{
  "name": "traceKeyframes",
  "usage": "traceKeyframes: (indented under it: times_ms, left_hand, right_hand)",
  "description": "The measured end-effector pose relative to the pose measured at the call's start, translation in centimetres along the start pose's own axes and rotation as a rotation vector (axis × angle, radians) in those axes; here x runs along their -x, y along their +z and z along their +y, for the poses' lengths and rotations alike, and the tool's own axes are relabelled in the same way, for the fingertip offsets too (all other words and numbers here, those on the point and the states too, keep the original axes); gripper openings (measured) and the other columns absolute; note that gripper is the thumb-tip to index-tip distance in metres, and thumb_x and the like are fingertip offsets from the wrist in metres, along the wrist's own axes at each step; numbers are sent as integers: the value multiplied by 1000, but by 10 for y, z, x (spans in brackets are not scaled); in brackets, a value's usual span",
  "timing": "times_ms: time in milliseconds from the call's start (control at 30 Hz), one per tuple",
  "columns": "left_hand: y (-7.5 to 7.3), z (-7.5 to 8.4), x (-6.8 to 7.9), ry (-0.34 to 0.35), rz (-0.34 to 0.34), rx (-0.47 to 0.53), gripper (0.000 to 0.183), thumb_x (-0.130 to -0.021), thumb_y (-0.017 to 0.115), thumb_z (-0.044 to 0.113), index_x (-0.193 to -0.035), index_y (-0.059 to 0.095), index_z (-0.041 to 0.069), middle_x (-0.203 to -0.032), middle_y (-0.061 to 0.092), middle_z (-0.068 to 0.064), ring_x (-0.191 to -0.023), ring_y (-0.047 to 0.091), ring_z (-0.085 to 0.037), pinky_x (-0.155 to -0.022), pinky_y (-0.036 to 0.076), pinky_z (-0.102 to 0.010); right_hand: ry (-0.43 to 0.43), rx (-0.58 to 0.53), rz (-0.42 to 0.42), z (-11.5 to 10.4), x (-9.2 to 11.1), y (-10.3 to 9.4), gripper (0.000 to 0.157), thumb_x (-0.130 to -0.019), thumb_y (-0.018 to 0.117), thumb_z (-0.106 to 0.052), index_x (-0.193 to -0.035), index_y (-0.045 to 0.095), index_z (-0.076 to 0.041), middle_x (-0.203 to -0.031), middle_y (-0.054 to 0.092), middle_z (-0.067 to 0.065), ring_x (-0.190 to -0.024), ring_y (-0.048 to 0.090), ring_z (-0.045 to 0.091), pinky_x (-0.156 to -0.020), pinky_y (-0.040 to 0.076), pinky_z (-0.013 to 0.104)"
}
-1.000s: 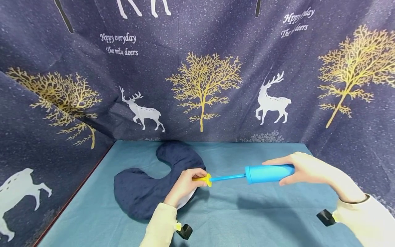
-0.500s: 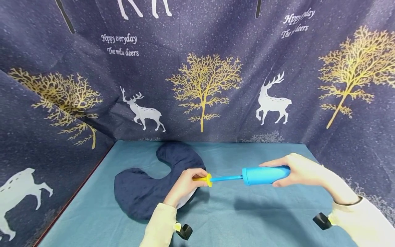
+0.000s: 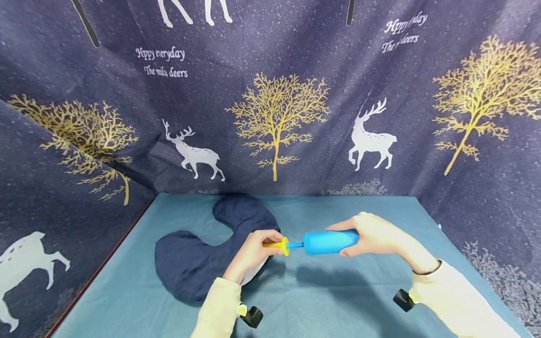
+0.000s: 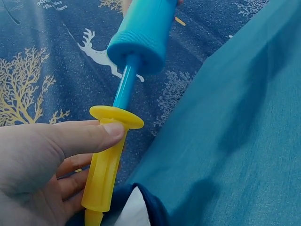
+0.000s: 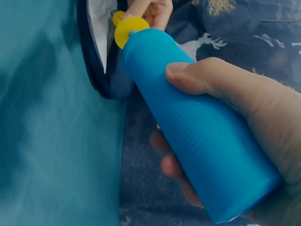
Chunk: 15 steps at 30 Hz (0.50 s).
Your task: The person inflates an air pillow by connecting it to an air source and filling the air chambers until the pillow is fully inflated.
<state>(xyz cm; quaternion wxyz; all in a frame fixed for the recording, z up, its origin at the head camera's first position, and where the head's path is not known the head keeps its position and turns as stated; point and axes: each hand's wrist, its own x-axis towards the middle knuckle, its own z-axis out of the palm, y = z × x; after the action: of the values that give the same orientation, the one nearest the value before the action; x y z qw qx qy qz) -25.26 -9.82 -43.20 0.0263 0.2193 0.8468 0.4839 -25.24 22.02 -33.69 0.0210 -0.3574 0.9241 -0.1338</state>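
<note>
A blue hand air pump (image 3: 331, 241) with a yellow nozzle end (image 4: 101, 179) is held level between both hands in the head view. My left hand (image 3: 255, 251) pinches the yellow part just behind its round flange, thumb on top. My right hand (image 5: 235, 94) is wrapped round the blue barrel. A short stretch of blue rod (image 4: 126, 87) shows between flange and barrel. Under and beside the left hand lies a navy U-shaped neck pillow (image 3: 190, 267); its white inside (image 4: 134, 209) shows at an opening. Whether the yellow tip touches the pillow, I cannot tell.
A teal cloth (image 3: 296, 300) covers the table. Dark blue curtains (image 3: 270, 56) with printed deer and trees rise at its back and sides. A black wrist camera (image 3: 252, 317) sits by the left cuff, and another black camera (image 3: 404, 300) by the right.
My right hand has moved left with the blue barrel, so the rod between barrel and yellow flange is much shorter. The left hand and the pillow have stayed nearly in place.
</note>
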Motion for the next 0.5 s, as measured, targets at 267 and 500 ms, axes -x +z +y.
traceKeyframes:
  times_ms: [267,500]
  left_hand:
    - [0,-1,0,-3,-1,13,19,-85,75,9,-104,73,9,-103,74,-9,-90,67,-19,-78,54,-23]
    - [2,-1,1,-1,5,-8,21,-86,75,11,-107,73,11,-106,74,-8,-95,68,-22,-81,54,-27]
  right_hand:
    - [11,5,-38,-15,-24,19,56,-75,81,-38,-128,68,-25,-103,74,-7,-69,52,0,-62,40,21]
    - [-2,10,-80,-24,-35,24,58,-76,82,-37,-130,66,-25,-110,74,-4,-78,59,3,-68,42,25]
